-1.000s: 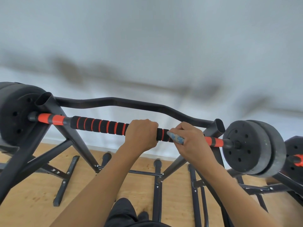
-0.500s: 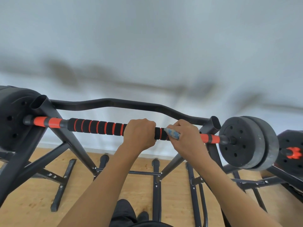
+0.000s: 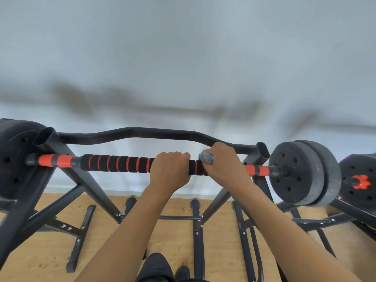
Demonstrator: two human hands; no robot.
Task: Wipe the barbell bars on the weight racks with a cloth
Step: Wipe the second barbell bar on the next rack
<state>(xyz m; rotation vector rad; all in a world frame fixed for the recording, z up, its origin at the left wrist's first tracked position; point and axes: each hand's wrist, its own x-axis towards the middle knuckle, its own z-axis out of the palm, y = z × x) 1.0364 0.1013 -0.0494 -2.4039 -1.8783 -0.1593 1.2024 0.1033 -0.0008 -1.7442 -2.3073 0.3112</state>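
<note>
1. The left hand (image 3: pixel 169 169) is clamped round the foam grip of the barbell bar (image 3: pixel 118 163), about midway between the uprights of the weight rack (image 3: pixel 87 182). It steadies the bar and sits just where it sat a second ago.
2. The right hand (image 3: pixel 223 165) grips the bar just beside it, on the side of the rack's right upright. Its fingers curl round the bar with the blue cloth (image 3: pixel 206 158) bunched under them, and only a small fold pokes out.
3. Here's the change: a second ago that fold lay level with the bar, and now it rides on top of it. The knuckles come up in front of the curved black bar (image 3: pixel 132 133) behind, so the wrist is rolling over the bar, not sliding along it.
4. My read is that the cloth is scrubbing round the grip at one spot. The strip of black-and-red foam showing between the two hands looks no wider or narrower than before.
5. Plenty looks left to do. There is the long striped stretch toward the left upright and the orange sleeves at both ends by the weight plates (image 3: pixel 295 174). A second barbell (image 3: pixel 359 181) also shows past the rack's right end.
6. The foam under the left hand can't be reached while that hand stays put, so it will likely need to shift along.
</note>
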